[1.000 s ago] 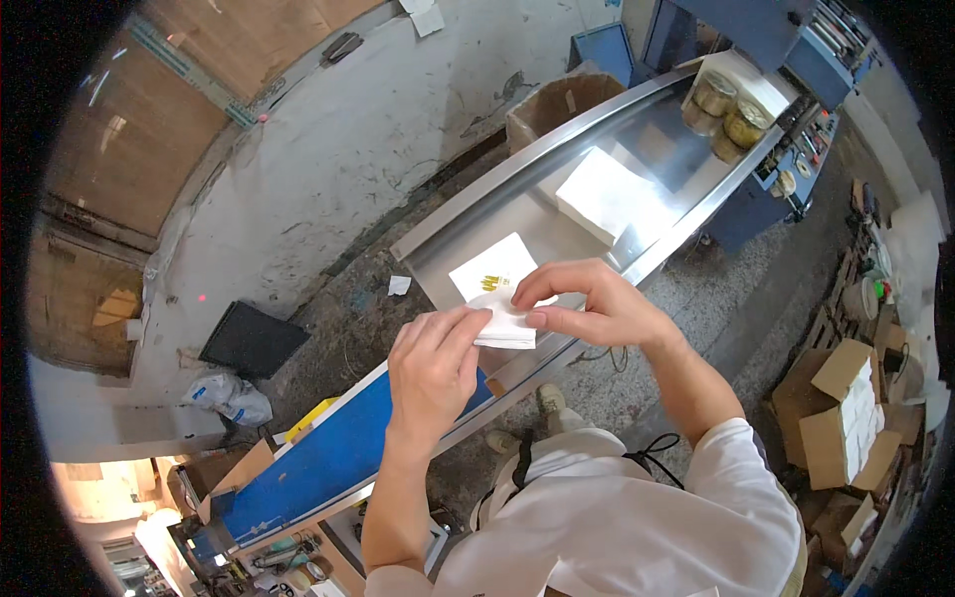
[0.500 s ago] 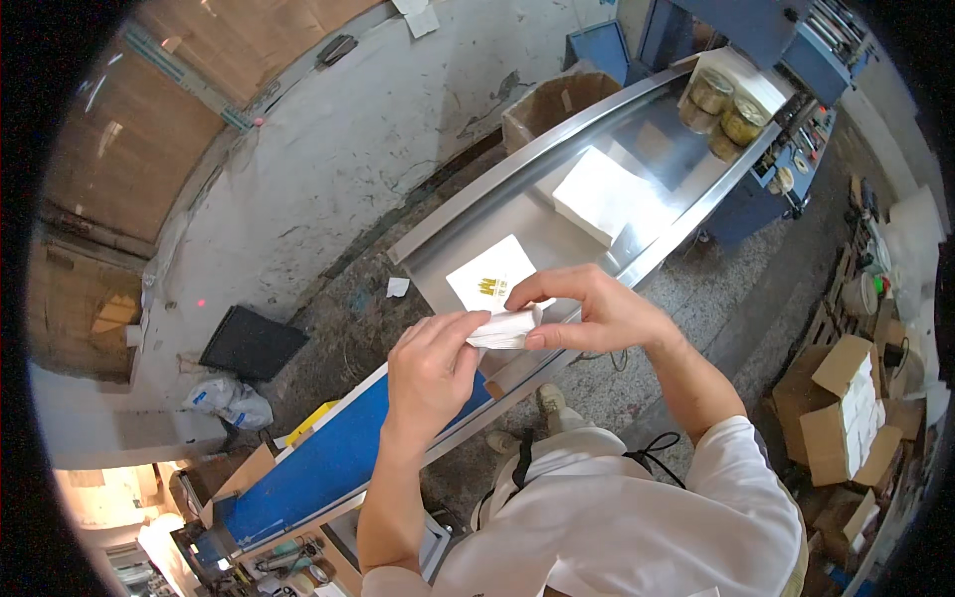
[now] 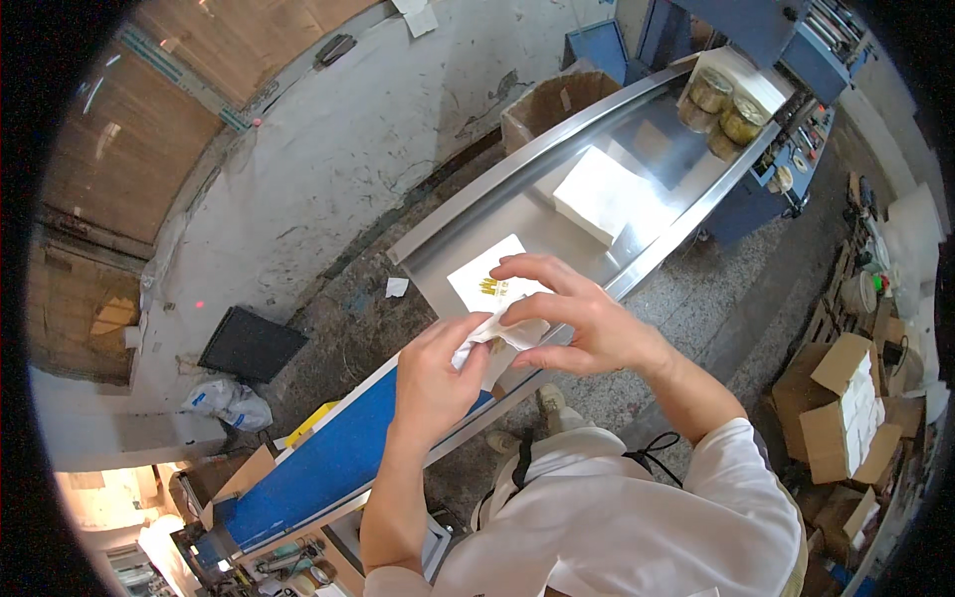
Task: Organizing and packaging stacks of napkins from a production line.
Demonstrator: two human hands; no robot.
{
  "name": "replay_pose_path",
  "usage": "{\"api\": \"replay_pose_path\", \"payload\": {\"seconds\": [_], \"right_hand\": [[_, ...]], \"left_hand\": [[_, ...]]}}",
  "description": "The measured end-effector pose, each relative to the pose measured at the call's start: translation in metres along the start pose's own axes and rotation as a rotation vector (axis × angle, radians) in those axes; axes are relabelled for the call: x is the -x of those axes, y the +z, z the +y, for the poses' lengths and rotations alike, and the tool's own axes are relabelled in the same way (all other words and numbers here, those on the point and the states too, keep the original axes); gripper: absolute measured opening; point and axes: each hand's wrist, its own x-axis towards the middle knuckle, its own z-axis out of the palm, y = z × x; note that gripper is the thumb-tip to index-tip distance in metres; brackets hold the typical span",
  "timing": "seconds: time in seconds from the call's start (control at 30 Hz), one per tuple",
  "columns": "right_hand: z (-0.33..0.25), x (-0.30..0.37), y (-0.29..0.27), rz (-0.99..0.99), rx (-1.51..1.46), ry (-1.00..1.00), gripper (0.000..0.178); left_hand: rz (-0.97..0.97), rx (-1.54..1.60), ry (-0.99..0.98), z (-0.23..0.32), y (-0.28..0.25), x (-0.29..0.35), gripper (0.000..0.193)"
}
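Observation:
A crumpled white paper napkin (image 3: pixel 478 338) is pinched between the fingers and thumb of my left hand (image 3: pixel 436 366). Right beside it, my right hand (image 3: pixel 587 323) has its thumb and fingers spread apart, with loose folds of the napkin close to its fingertips. Just beyond both hands, a flat white square napkin with a gold print (image 3: pixel 484 274) lies on the near end of the metal table (image 3: pixel 438 261). My right hand partly covers it. Farther along the metal stands a stack of white napkins (image 3: pixel 602 194).
Two metal tins (image 3: pixel 741 121) stand at the table's far end by a blue machine (image 3: pixel 736 35). A blue belt surface (image 3: pixel 328 468) runs off to the lower left. A large cardboard box (image 3: pixel 562 104) sits behind the table; an open carton (image 3: pixel 836 408) of white packs is at right.
The napkin, folded into a compact roll before, is now loosened and crumpled. My right hand has spread its fingers and let go of it, while my left hand keeps its pinch.

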Motion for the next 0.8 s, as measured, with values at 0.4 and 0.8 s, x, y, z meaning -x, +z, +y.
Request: {"api": "replay_pose_path", "payload": {"seconds": [0.4,0.8], "right_hand": [[0.002,0.001,0.007,-0.136,0.005,0.075,0.033],[0.002,0.008,0.015,0.031,0.077,0.111,0.028]], "left_hand": [[-0.125,-0.146,-0.003,0.0,-0.008,0.004,0.032],[-0.012,0.033,-0.144,0.0,-0.007,0.008,0.03]]}}
